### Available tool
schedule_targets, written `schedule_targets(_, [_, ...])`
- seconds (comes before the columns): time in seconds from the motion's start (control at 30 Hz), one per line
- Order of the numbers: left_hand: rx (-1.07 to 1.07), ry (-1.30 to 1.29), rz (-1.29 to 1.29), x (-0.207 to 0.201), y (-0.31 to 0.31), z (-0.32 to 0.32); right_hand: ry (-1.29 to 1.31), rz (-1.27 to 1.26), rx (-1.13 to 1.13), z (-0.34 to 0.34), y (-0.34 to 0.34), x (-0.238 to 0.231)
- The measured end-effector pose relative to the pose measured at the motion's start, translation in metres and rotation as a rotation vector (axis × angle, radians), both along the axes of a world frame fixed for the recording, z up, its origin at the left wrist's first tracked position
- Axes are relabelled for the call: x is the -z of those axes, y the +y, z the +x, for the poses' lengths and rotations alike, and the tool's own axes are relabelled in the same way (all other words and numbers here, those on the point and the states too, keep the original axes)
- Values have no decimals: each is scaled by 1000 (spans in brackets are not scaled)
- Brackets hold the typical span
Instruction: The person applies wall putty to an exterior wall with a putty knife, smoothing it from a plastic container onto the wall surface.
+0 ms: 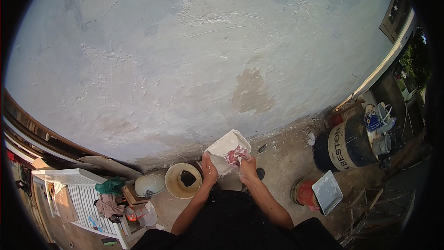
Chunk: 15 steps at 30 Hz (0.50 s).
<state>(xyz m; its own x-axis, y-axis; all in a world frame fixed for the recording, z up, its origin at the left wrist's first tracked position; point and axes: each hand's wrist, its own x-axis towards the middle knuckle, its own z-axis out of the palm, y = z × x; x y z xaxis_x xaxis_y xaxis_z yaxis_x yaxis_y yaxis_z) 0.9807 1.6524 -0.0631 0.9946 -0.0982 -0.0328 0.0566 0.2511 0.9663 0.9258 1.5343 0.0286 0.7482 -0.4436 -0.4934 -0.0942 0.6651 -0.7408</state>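
Note:
In front of my body I hold a shallow whitish tray (223, 145), its surface smeared with white. My left hand (209, 168) is closed on the tray's near left edge. At the near right side, my right hand (248, 167) has its fingers closed on a crumpled pink-and-white lump (236, 154) that lies against the inside of the tray. Whether the lump is a rag or something else I cannot tell. Beyond the tray rises a pale grey-white wall (185, 65), rough with smears, with a bare brownish patch (252, 91) low down.
A cream bucket (171, 186) with something dark inside stands by my left forearm. Farther left are a rounded whitish container (150, 184) and a white slatted bench (85, 201) piled with cloths. To the right stand a red bucket (305, 191), a grey-white tray (328, 193) and a dark drum (323, 150).

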Motion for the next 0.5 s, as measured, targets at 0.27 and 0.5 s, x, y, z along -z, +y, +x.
schedule_targets(0.27, [-27,201,-172,-6,21,-4,-94,145,-48,-11,-4,17])
schedule_targets(0.5, [-177,333,-302,20,85,7,-212,-22,96,0,-31,49])
